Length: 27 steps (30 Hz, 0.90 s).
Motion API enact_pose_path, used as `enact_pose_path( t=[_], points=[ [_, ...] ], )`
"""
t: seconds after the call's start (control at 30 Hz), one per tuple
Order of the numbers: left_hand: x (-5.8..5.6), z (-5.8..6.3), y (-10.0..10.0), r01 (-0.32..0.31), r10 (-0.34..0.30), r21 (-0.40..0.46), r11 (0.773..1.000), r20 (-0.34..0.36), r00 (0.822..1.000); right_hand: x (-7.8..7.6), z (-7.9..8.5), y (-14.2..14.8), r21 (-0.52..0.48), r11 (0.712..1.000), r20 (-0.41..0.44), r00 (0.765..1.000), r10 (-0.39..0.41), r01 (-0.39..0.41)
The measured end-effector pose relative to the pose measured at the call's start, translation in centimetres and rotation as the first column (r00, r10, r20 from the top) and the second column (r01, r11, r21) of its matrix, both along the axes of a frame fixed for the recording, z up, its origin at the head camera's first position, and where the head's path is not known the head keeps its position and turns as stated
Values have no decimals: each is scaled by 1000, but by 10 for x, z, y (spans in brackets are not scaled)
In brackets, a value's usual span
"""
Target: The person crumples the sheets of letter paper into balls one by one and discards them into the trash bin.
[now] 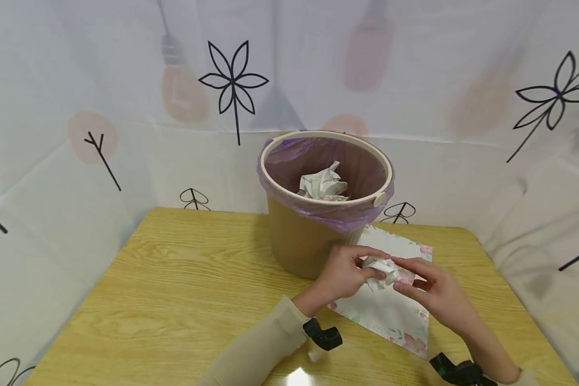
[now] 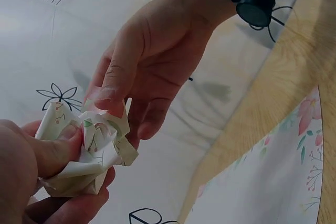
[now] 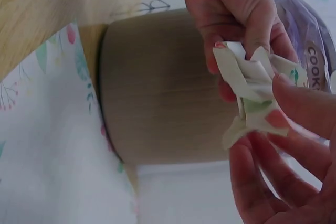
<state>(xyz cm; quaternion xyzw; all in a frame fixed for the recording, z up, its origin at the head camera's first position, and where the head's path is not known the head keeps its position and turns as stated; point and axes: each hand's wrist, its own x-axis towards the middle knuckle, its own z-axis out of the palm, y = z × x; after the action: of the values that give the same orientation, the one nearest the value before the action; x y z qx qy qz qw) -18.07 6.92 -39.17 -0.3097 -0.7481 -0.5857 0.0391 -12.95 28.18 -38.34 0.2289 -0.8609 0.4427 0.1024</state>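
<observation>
The left hand (image 1: 341, 274) and right hand (image 1: 439, 292) pinch crumpled paper (image 1: 379, 265) between their fingers (image 1: 372, 251), the left ones nearer the bin (image 1: 296, 236)

Crumpled paper (image 1: 385, 265) part hidden by fingers (image 1: 371, 251); flat sheet (image 2: 262, 182) cut off at btm (L wrist view).

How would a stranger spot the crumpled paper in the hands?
On the table stands a tan bin. At its front right, above a flat floral sheet, the left hand grips the crumpled paper. Other crumpled paper lies inside the bin; only this is held.
</observation>
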Motion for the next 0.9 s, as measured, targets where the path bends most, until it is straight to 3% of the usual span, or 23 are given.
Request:
enact_pose_path(
  t=[0.33,0.5,0.67,0.8,0.9],
  points=[
    [-2,-4,2,30,-26,41,999,-88,996,-2,-4,-13,-70,996,17,999,-47,48],
    [1,-4,3,44,-37,64,997,-111,993,-1,-5,-16,-53,984,49,985,-166,169],
    [1,0,2,48,-40,36,998,-193,980,1,-2,-17,-25,964,119,958,-260,265],
    [-1,2,-3,121,-133,-65,991,-229,964,2,1,-17,-71,963,169,954,-247,262],
    [-3,3,-10,238,-268,-173,956,-177,947,1,3,-13,-116,963,210,953,-217,244]
  ],
)
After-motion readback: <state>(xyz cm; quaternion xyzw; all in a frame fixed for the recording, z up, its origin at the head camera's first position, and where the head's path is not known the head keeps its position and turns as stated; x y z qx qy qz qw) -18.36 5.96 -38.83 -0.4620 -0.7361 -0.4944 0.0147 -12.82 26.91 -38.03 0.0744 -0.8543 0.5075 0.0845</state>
